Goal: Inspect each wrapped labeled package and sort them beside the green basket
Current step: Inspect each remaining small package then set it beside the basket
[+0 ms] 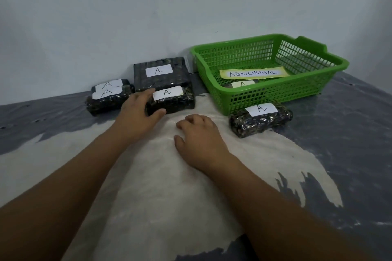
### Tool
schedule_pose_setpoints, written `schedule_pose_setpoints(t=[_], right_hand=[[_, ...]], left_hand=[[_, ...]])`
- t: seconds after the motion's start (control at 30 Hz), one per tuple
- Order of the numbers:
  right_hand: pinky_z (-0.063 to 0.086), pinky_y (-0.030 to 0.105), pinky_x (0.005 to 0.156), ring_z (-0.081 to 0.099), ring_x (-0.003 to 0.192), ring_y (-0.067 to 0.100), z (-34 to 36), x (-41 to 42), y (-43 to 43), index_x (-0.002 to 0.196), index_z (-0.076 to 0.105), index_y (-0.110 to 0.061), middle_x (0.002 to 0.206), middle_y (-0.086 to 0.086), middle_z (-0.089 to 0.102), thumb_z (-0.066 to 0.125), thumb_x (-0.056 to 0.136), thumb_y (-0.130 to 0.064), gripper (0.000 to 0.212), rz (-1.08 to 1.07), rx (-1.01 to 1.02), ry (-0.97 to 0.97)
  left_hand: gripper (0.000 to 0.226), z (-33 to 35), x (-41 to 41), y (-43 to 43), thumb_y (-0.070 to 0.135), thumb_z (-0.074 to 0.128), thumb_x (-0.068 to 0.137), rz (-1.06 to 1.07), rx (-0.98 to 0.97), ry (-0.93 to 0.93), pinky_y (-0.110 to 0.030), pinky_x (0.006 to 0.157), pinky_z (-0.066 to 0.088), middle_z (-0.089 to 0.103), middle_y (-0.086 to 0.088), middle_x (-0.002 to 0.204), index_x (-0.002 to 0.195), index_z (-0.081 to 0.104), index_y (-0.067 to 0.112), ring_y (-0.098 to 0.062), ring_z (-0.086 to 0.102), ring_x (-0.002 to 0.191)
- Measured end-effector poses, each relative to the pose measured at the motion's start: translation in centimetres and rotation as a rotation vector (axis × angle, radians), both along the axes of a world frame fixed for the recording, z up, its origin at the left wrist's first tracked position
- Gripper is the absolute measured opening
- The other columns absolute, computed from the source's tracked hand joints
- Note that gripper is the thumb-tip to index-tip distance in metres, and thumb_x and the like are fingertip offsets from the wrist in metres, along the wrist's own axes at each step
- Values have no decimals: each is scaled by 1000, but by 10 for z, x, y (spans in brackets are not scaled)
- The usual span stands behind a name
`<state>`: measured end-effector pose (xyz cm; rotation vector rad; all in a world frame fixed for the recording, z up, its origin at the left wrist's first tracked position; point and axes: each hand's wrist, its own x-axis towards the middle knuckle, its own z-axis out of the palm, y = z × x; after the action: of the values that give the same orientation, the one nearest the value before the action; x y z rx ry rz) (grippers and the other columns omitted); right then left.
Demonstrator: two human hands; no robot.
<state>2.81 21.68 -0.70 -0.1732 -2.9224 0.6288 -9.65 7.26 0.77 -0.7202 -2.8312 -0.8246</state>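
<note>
Item: wrapped package point(171, 101), labelled A, toward the far edge of the table point(339, 133), just left of the green basket point(224, 99). My left grip point(137, 112) curled round its left end, thumb on the near side. My right grip point(199, 133) rested on the table, fingers loosely bent, holding nothing. Second package point(261, 119): just before the basket's front wall.

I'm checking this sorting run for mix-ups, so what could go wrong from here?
1. The left hand grips the middle package, which lies just in front of the large package and near the two-package stack; pulling it out could nudge either.
2. Every readable label says A, so the lone package in front of the green basket could be confused with the package inside it.
</note>
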Motion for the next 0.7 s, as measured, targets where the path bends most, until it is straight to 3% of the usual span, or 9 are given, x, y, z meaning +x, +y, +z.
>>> schedule_pose_setpoints(t=[0.1, 0.23, 0.43, 0.53, 0.6, 0.7], right_hand=[[24, 41, 111, 33, 132, 26, -3, -1, -1, 136, 50, -26, 141, 1, 43, 45, 94, -41, 44, 0, 13, 28], [24, 40, 110, 34, 130, 25, -3, -1, 1, 135, 51, -28, 139, -1, 43, 46, 94, -42, 44, -2, 4, 30], [27, 40, 108, 36, 129, 26, -2, -2, 2, 130, 54, -30, 137, -2, 47, 48, 93, -43, 40, -18, -24, 47], [29, 38, 108, 40, 127, 27, -3, -2, 2, 127, 57, -29, 134, 0, 53, 49, 93, -42, 37, -31, -67, 68], [34, 37, 106, 47, 122, 27, -3, -4, 3, 120, 62, -27, 126, 1, 60, 51, 93, -41, 33, -43, -121, 100], [40, 31, 89, 55, 106, 18, 5, -2, 3, 105, 67, -21, 112, 0, 64, 53, 95, -40, 25, -68, -271, 97]], left_hand=[[76, -7, -4, 4, 45, 68, 82, 30, -72, 8, -42, 115, 25, 29, -11, 149, 146, 31, 30, -33, 29, 138], [68, -7, -6, 7, 37, 71, 81, 75, -37, 53, -46, 107, 30, 39, -11, 139, 140, 39, 31, -39, 35, 128], [65, -1, 6, 1, 39, 71, 81, 112, -12, 55, -45, 106, 29, 41, -7, 138, 139, 41, 32, -37, 33, 129], [65, 8, 19, -12, 34, 72, 82, 69, 99, 32, -34, 103, 32, 41, -9, 132, 140, 41, 28, -27, 41, 122], [64, 14, 29, -24, 36, 70, 84, 64, 172, -7, -24, 92, 33, 40, -4, 124, 140, 41, 28, -11, 48, 102], [66, 20, 47, -49, 53, 68, 77, 62, 287, -123, -34, 96, 44, 48, 0, 126, 136, 44, 36, -11, 54, 103]])
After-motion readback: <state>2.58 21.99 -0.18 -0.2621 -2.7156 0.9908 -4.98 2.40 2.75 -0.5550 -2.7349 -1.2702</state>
